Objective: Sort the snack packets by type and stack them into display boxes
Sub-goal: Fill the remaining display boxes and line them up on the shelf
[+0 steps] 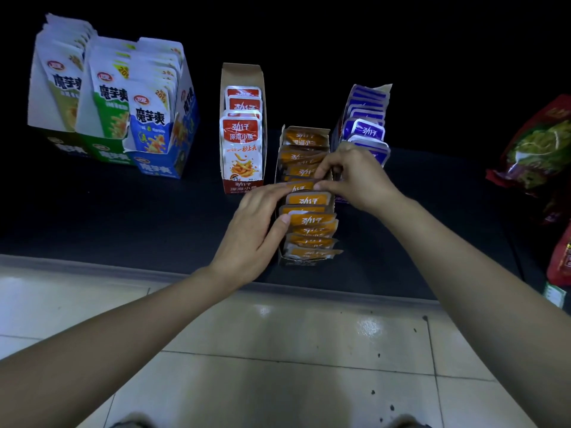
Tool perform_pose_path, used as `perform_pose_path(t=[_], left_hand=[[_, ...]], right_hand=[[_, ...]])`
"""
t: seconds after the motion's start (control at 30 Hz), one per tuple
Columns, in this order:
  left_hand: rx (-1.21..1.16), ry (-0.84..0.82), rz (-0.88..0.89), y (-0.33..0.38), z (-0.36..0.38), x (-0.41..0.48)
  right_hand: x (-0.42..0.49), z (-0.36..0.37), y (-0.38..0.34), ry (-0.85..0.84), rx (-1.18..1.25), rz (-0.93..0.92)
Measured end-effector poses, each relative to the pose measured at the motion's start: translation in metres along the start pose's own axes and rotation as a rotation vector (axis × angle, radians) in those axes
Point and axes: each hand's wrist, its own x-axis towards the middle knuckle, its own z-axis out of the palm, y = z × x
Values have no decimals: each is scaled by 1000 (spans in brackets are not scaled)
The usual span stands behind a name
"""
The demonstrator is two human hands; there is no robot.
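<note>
An orange display box (pixel 282 257) lies on the dark shelf, filled with a row of several orange snack packets (pixel 312 219). My left hand (pixel 256 223) rests against the box's left side, its fingers on one orange packet (pixel 301 187) in the middle of the row and its thumb on a nearer one. My right hand (pixel 352 177) pinches that same middle packet from the right side. Left of it stands a red-and-white box (pixel 242 183) of red packets. Behind my right hand stands a purple box (pixel 367 131) of purple packets, partly hidden.
At the far left stand three upright boxes, olive (pixel 61 88), green (pixel 106 100) and blue (pixel 160 125), holding white pouches. Large red and green snack bags (pixel 537 146) lie at the right edge. The shelf's front edge (pixel 123 267) runs above a tiled floor (pixel 278 350).
</note>
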Motion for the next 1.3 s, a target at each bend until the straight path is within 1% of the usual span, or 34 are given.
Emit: perform_pose_path(t=[0.13,0.23,0.33,0.4,0.47,0.57,0.67,0.73,0.83,0.93,1.03,1.1,1.17,1.3], left_hand=[[19,5,-19,1,1,-1],[21,2,-42,3,-1,1],[37,-2,-30,4,-3,2],[37,2,-27,4,-2,1],[10,17,-37,6,0,0],[-103,3,-70,10,4,-2],[-318,-74,-203,20,9,-1],[-370,-115,-271,26,12,4],[-374,-126,-278,29,13,7],[-337,-125,-265,25,12,6],[-333,-99,-284,24,10,3],[-379,-104,-309,24,11,3],[-432,-111,-315,24,14,5],[-520,-131,-359,27,15,14]], right_hand=[[1,8,-1,33,46,11],[-3,14,1,61,113,-15],[-13,13,2,181,264,-75],[-22,10,2,258,271,-137],[-31,12,3,275,248,-173],[-43,18,1,300,385,-182],[-50,27,-1,281,489,-167],[-52,29,-1,292,555,-130],[-54,31,-6,277,612,-90],[-58,37,-14,156,670,-68],[-63,40,-18,49,839,29],[-66,42,-20,63,872,44],[-67,46,-23,68,834,16],[-61,42,-29,-12,897,45]])
